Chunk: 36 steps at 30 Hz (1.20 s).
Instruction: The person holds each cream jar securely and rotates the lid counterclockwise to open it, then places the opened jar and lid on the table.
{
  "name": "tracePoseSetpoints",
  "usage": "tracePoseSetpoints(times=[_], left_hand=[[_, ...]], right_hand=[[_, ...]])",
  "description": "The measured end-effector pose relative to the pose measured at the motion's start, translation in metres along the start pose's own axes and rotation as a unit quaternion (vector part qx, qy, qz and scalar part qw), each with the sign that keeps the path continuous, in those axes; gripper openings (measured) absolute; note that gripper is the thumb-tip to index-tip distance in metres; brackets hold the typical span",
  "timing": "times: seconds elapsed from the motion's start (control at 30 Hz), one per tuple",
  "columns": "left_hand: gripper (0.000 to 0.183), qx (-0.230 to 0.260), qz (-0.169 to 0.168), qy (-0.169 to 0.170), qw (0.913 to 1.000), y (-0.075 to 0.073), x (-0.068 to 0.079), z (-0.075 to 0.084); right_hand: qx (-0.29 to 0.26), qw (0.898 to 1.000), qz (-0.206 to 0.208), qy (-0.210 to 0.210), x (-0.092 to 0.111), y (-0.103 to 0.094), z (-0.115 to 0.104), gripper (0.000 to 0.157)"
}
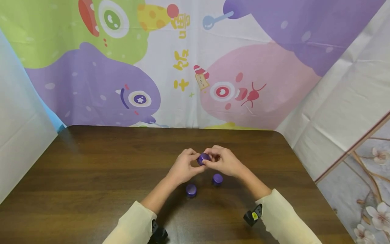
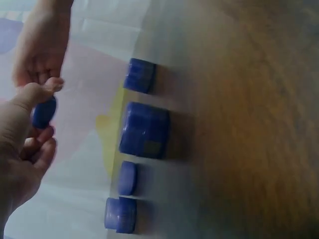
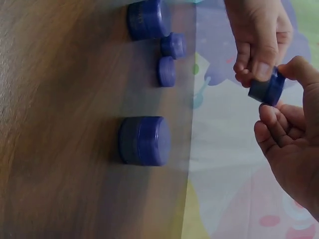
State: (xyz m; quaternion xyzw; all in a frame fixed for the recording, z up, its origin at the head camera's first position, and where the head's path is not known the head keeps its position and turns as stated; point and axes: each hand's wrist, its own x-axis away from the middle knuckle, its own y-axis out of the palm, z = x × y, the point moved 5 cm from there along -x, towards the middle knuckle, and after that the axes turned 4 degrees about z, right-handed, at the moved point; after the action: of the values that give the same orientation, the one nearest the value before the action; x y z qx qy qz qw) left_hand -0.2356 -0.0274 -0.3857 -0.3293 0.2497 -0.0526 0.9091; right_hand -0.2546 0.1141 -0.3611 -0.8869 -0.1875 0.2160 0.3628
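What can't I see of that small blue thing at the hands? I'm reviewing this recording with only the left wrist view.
Observer: The right wrist view shows that the small container has a darker part besides its blue top.
Operator: Are both hands touching it, or just one?
Observer: Both: in that same view the right hand pinches it while the left hand has its thumb against it.
Operator: And what is the person wearing on the arms?
Observer: The head view shows pale sleeves on both forearms.
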Motion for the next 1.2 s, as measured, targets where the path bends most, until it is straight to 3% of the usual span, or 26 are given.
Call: tracePoseSetpoints(times=[0.17, 0.33, 0.5, 0.7, 0.87, 0.93, 1.1, 1.2], left_hand=[[0.038, -0.013, 0.001, -0.019, 0.9997, -0.003, 0.002, 0.003], [0.037, -0.071, 0.006, -0.015, 0.9974, -0.004, 0.004, 0.008], [0.039, -0.098, 0.011, 0.018, 0.995, -0.009, 0.007, 0.012], [0.029, -0.06, 0.029, 0.081, 0.9945, -0.019, 0.011, 0.016], [0.028, -0.007, 0.039, 0.074, 0.9964, -0.022, 0.015, 0.013], [0.031, 0.0, 0.042, 0.065, 0.997, -0.022, 0.016, 0.011], [0.036, -0.024, 0.052, 0.056, 0.9968, -0.021, 0.017, 0.012], [0.039, -0.032, 0.055, 0.05, 0.9967, -0.022, 0.018, 0.012]], right_hand=[[-0.009, 0.999, 0.005, 0.031, -0.002, -0.001, -0.001, 0.016], [-0.028, 0.997, -0.007, 0.073, -0.003, 0.0, -0.001, 0.023], [-0.018, 0.998, -0.035, 0.043, -0.002, 0.0, -0.009, 0.028], [-0.02, 0.998, -0.052, -0.017, 0.001, -0.002, -0.023, 0.025], [-0.012, 0.994, -0.089, -0.056, 0.005, -0.006, -0.033, 0.038], [-0.013, 0.995, -0.093, -0.041, 0.005, -0.008, -0.035, 0.044], [-0.018, 0.997, -0.072, 0.032, 0.002, -0.012, -0.032, 0.039], [-0.011, 0.997, -0.08, 0.015, 0.002, -0.011, -0.034, 0.033]])
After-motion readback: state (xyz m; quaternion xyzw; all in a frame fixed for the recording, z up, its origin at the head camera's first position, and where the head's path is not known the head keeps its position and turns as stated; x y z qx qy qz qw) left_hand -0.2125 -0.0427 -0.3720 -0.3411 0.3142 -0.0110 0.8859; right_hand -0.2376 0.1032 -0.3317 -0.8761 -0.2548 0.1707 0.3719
